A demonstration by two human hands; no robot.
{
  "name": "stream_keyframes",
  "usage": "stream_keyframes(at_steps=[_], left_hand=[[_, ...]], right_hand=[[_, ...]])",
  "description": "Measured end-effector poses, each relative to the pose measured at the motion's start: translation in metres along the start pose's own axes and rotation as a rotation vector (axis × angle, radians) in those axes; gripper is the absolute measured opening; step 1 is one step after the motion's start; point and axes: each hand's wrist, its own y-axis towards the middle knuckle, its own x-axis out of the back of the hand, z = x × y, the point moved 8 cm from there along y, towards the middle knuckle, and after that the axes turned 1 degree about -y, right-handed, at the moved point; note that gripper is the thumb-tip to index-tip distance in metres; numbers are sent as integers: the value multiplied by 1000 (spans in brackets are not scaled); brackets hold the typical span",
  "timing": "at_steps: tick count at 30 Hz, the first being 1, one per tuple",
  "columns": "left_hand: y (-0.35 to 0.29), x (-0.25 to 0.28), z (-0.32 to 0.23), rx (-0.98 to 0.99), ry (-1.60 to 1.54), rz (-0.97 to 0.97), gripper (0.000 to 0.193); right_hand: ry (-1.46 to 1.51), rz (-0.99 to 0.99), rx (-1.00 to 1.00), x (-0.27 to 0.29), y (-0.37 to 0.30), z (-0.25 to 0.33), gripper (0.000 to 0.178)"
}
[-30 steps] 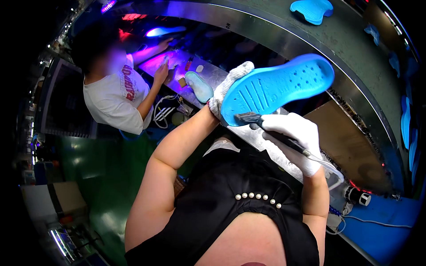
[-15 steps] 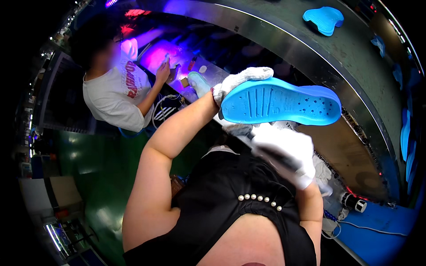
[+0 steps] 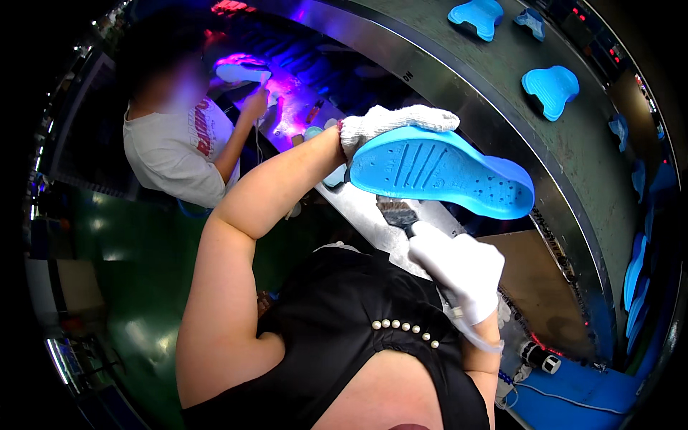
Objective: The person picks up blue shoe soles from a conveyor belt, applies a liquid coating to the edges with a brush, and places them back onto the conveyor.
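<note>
My left hand (image 3: 398, 123), in a white knit glove, grips the wider end of a blue shoe sole (image 3: 448, 172). The sole is held up in front of me, its grooved and dimpled face toward me, the narrower end pointing right and slightly down. Just below its lower edge is a flat paint brush (image 3: 397, 213) with brown bristles and a dark handle. My right hand (image 3: 459, 265), in a white glove, is closed round that brush; the bristles look apart from the sole. The fingers of my right hand are partly hidden.
Blue moulded shoe pieces (image 3: 550, 92) lie on the curving green conveyor belt (image 3: 494, 79) with its metal rim. At left, a co-worker (image 3: 175, 143) handles a sole under purple light. A brown board (image 3: 548, 279) and a blue surface (image 3: 573, 390) with a cable are at right.
My right hand has moved slightly down, and the brush has come out into plain sight. The sole's right end has dipped. Pieces on the belt have shifted; the co-worker's sole is now visible.
</note>
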Motion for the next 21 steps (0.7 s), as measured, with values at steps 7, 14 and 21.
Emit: stream_keyframes(at_steps=[7,14,21], left_hand=[[5,31,-7,-103,105,-94,62],[-30,47,-18,21,-57,-378,67],[-39,56,-25,-83,-222,-202,75]], right_hand=[[-94,-30,80,-4,8,1,24],[-24,0,20,3,12,-13,30],[-35,62,-69,-3,16,-32,25]])
